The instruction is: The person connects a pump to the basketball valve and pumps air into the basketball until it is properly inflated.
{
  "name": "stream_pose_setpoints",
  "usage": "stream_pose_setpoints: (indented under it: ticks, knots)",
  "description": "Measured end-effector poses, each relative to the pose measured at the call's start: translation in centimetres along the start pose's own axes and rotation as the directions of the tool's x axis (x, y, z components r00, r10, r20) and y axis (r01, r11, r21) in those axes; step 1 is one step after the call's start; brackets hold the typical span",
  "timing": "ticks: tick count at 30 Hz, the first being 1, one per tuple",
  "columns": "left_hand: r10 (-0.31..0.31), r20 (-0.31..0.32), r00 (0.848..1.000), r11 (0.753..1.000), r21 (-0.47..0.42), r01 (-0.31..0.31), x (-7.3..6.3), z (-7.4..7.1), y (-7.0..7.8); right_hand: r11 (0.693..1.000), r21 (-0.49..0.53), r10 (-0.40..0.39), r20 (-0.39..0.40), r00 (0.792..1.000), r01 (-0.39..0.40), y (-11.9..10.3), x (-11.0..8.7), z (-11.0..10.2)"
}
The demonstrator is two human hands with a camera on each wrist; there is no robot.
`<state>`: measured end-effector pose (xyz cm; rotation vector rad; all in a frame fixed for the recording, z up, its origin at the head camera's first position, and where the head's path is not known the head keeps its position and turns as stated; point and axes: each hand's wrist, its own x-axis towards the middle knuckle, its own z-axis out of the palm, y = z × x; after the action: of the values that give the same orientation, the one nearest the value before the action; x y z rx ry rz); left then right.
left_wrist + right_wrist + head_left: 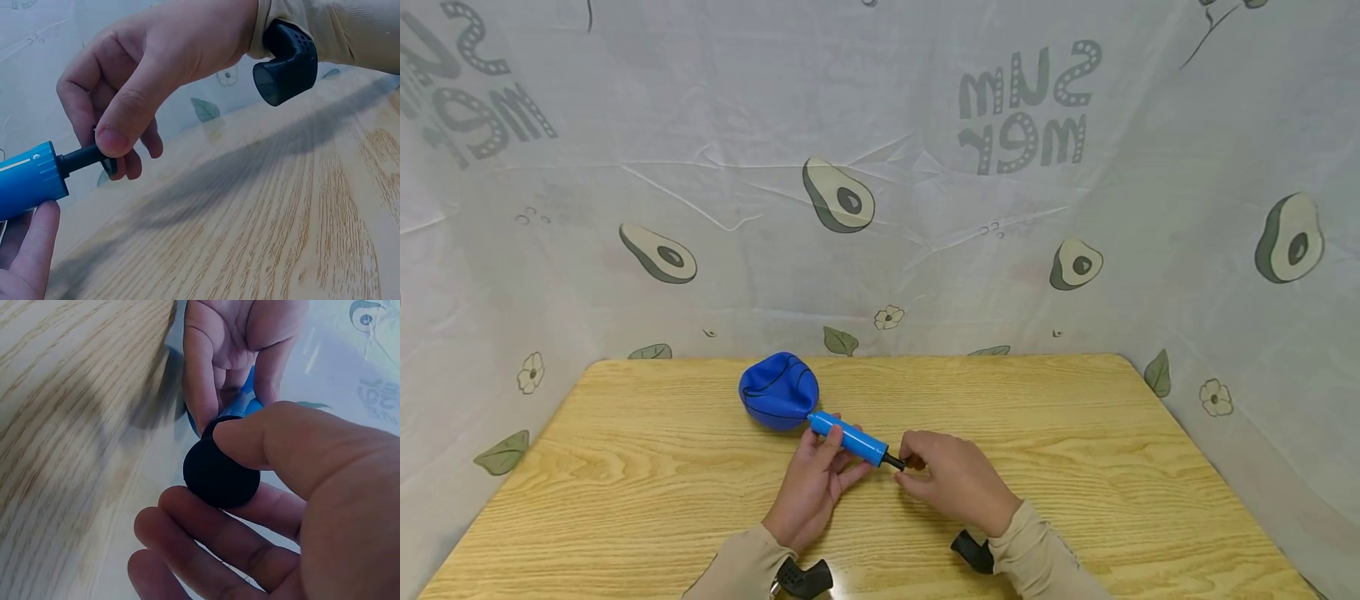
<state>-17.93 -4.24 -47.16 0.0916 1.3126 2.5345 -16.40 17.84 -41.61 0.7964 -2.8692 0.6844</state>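
Note:
A dented, partly flat blue ball (777, 393) with black lines lies toward the back of the table, left of centre. The tip of a bright blue hand pump (853, 438) meets its lower right side. My left hand (820, 483) grips the pump's barrel, thumb on top and fingers underneath. In the left wrist view a short black rod (80, 159) sticks out of the barrel (31, 181). My right hand (955, 475) pinches the black handle at the rod's end. Seen from the right wrist, this handle (220, 475) is a round black disc between thumb and fingers.
The wood-grain table (1112, 433) extends to both sides of the hands. A pale cloth (737, 192) printed with avocados and leaves hangs behind it and along both sides. Black wrist-worn devices (973, 552) sit at both cuffs.

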Motion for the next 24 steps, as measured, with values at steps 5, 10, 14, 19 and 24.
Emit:
stream_pose_setpoints:
  ticks: [5,10,14,19,24]
  knots:
    - [-0.001,0.003,1.0,1.0,0.008,0.001,0.1,-0.1,0.0,1.0,0.012,-0.026,0.009,1.0,0.026,0.1,-0.1,0.0]
    - [0.029,-0.036,0.999,1.0,-0.003,-0.03,0.4,-0.5,0.1,1.0,-0.011,-0.015,0.012,1.0,0.016,0.3,-0.2,-0.1]
    - [0.064,-0.074,0.995,0.998,-0.012,-0.065,0.8,-0.9,0.2,1.0,-0.019,0.003,0.016,1.0,-0.003,0.5,-0.2,-0.2]
    - [0.096,-0.104,0.99,0.995,-0.029,-0.1,1.0,-1.5,0.4,0.999,-0.015,0.029,0.027,0.999,-0.028,1.0,-0.4,-0.4]
    - [0.122,-0.149,0.981,0.991,-0.038,-0.129,1.2,-1.9,0.9,0.999,-0.018,0.035,0.008,0.999,-0.035,1.5,-0.5,-0.8]
